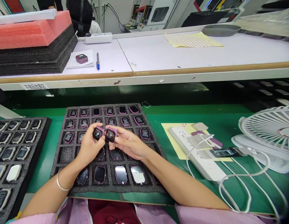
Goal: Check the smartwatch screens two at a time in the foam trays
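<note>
My left hand (91,143) is closed on a purple-framed smartwatch case (97,133) with a lit dark screen. Right beside it, my right hand (129,143) grips a second purple smartwatch case (110,134), its screen also lit with a small figure. Both are held over a dark grey foam tray (61,168), where several more purple watch cases sit in square pockets. Some of those screens show white text, such as the watch case (144,133) at the right; others are dark or reflective. My hands and forearms hide part of the tray's middle.
At left is another foam tray (45,130) of light-framed watches. To the right lie a white power strip (200,155), tangled cables and a white fan (270,133). A shelf (146,59) crosses behind, bearing stacked foam (32,34), a pen (98,61) and a purple watch case (81,58).
</note>
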Tool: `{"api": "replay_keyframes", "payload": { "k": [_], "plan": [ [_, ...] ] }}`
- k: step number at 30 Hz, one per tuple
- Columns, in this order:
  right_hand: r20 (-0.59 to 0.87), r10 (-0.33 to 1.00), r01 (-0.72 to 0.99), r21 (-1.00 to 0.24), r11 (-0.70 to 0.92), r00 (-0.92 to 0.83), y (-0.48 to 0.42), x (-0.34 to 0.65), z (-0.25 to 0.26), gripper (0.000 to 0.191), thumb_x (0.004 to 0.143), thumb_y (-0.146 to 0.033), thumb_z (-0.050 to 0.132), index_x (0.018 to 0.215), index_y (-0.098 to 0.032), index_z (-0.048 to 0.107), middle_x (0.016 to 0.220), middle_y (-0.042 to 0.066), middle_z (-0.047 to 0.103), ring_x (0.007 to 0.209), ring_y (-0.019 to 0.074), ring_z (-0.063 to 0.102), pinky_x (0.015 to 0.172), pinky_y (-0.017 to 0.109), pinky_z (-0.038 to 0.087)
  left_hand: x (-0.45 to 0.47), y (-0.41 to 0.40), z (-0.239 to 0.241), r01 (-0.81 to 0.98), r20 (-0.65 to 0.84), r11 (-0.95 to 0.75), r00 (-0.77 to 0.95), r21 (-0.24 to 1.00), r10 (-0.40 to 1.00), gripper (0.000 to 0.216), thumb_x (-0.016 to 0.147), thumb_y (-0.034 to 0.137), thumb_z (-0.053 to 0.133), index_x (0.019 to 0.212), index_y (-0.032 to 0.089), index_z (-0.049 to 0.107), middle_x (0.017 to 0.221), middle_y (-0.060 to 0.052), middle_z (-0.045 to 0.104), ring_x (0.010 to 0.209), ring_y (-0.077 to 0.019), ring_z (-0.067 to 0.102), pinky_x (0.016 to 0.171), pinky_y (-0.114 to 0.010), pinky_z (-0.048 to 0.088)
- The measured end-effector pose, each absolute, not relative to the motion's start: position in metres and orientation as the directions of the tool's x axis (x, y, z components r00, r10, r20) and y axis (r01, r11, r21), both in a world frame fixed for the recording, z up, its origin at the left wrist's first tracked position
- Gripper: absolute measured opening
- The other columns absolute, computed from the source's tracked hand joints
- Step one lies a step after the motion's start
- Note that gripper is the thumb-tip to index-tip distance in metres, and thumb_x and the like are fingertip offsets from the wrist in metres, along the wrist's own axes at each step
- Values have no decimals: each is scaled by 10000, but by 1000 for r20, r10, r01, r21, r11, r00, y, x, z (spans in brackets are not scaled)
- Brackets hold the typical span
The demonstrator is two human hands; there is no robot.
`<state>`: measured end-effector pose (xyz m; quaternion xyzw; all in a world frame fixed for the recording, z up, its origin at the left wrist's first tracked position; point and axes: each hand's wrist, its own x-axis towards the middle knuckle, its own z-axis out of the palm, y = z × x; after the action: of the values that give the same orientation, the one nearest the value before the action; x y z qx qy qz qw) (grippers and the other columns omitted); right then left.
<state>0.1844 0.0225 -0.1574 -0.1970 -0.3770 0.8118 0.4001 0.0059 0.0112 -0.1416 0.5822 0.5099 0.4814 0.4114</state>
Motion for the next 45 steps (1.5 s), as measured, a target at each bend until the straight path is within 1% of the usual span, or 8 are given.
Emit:
{"api": "replay_keyframes", "payload": {
  "k": [9, 14, 21, 24, 28, 33, 39, 45],
  "plan": [
    [-33, 804, -508, -759, -406, -593, 22, 184, -154, 508, 786, -313, 837, 1246, -232, 640, 886, -3, 691, 733, 133, 684, 728, 288, 536, 6, 10, -141, 211, 145, -145, 13, 967, 989, 363, 753, 196, 606, 1115, 213, 581, 935, -14, 623, 835, -150, 588, 735, -268, 475],
    [-17, 801, -511, -763, -397, -598, 23, 184, -154, 496, 798, -313, 827, 1251, -233, 640, 882, -1, 690, 740, 127, 686, 719, 267, 523, 7, 10, -141, 183, 149, -148, 7, 972, 989, 364, 754, 205, 614, 1116, 212, 579, 960, -19, 621, 875, -160, 591, 778, -280, 477],
    [-24, 802, -499, -771, -395, -597, 22, 185, -156, 503, 807, -317, 817, 1262, -232, 621, 943, 5, 672, 748, 131, 675, 738, 299, 534, 5, 9, -140, 220, 128, -130, 22, 967, 992, 378, 755, 208, 612, 1131, 206, 583, 950, -18, 615, 841, -153, 577, 728, -265, 469],
    [-20, 797, -496, -773, -396, -604, 22, 185, -156, 506, 820, -318, 807, 1278, -231, 610, 913, 4, 677, 757, 128, 675, 753, 294, 531, 5, 9, -140, 222, 136, -137, 20, 965, 991, 384, 759, 205, 618, 1142, 210, 580, 984, -28, 621, 893, -165, 585, 740, -268, 474],
    [-28, 798, -505, -761, -407, -602, 23, 185, -155, 519, 798, -317, 826, 1264, -223, 620, 884, 0, 688, 742, 134, 682, 734, 290, 533, 5, 9, -142, 214, 140, -140, 17, 967, 990, 387, 760, 204, 618, 1145, 215, 580, 1022, -36, 626, 964, -184, 596, 782, -282, 486],
    [-32, 799, -503, -762, -408, -601, 22, 185, -155, 504, 794, -313, 828, 1248, -225, 628, 927, 0, 684, 735, 129, 683, 736, 298, 544, 5, 9, -143, 214, 129, -133, 32, 968, 991, 391, 769, 197, 610, 1158, 217, 580, 998, -26, 625, 928, -172, 601, 794, -280, 489],
    [-39, 799, -501, -760, -413, -600, 22, 185, -156, 526, 789, -319, 833, 1260, -215, 621, 902, 3, 687, 737, 136, 685, 731, 299, 545, 5, 10, -145, 192, 138, -141, 29, 971, 990, 397, 775, 195, 619, 1169, 214, 576, 1016, -34, 630, 947, -175, 607, 805, -281, 493],
    [-39, 801, -505, -757, -415, -598, 22, 185, -153, 502, 779, -313, 844, 1229, -220, 641, 919, -2, 688, 722, 128, 690, 722, 284, 546, 4, 9, -144, 199, 125, -132, 47, 971, 991, 394, 786, 190, 609, 1178, 216, 579, 979, -24, 622, 919, -168, 595, 799, -280, 488]
  ]
}}
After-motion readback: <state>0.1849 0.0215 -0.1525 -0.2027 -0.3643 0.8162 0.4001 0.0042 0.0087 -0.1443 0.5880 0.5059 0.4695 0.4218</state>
